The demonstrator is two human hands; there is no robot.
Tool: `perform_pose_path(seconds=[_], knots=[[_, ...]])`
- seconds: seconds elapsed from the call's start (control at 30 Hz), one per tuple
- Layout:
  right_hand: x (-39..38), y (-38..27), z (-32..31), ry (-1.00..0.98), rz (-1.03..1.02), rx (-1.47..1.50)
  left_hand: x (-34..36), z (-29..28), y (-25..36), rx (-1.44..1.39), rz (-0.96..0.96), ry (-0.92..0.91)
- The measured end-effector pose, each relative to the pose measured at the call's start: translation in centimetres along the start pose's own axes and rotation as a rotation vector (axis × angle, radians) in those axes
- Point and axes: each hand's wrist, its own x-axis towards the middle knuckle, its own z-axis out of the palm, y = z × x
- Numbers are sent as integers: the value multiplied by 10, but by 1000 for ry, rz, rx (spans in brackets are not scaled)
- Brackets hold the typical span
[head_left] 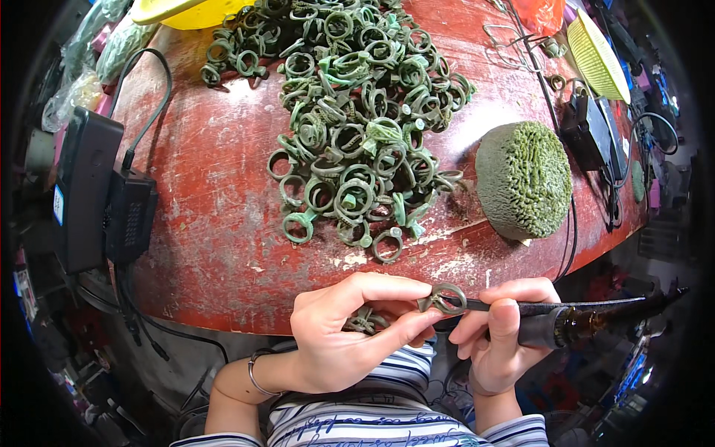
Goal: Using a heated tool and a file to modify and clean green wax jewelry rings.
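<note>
A dark green ring (449, 298) is pinched between the thumb and forefinger of my left hand (339, 328), just off the table's near edge. More rings (365, 319) are tucked in the palm under the curled fingers. My right hand (506, 328) is closed around a dark pen-like tool (542, 329), and its thin tip reaches the right side of the pinched ring. Whether the tip touches it, I cannot tell. Beyond my hands, a large pile of green rings (354, 141) spreads over the red table (216, 201).
Right of the pile stands a round green block (521, 182) with a rough, ridged face. Black power boxes (89, 190) with cables stand at the left; another black box (588, 134) sits at the right. A yellow basin (194, 16) and a yellow-green basket (598, 56) are at the back.
</note>
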Motion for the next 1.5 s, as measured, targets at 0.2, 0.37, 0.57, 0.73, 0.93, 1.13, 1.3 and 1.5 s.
perform_pose_path(seconds=[0.2, 0.37, 0.57, 0.73, 0.93, 1.13, 1.3, 1.5], knots=[[9, -2, 0, 166, 1, -148, 5, -1, 3, -145, -107, 32], [20, -3, 3, -88, 96, -29, 13, -6, 5, -11, -33, -210], [10, -1, -9, 190, -85, -58, 10, 0, 4, -64, -19, -127], [-4, -1, -12, 39, -74, -147, 7, 0, 0, -101, -21, -85], [-5, 1, -9, -16, -70, -113, 6, 1, -1, -54, 23, -74], [-5, 2, -10, -29, -67, -88, 5, 3, -2, -47, 4, -56], [-4, 1, -10, -59, -45, -90, 5, 2, -2, -6, 21, -61], [-3, -4, -11, -34, -10, -68, 6, 4, 0, 33, 43, -59]])
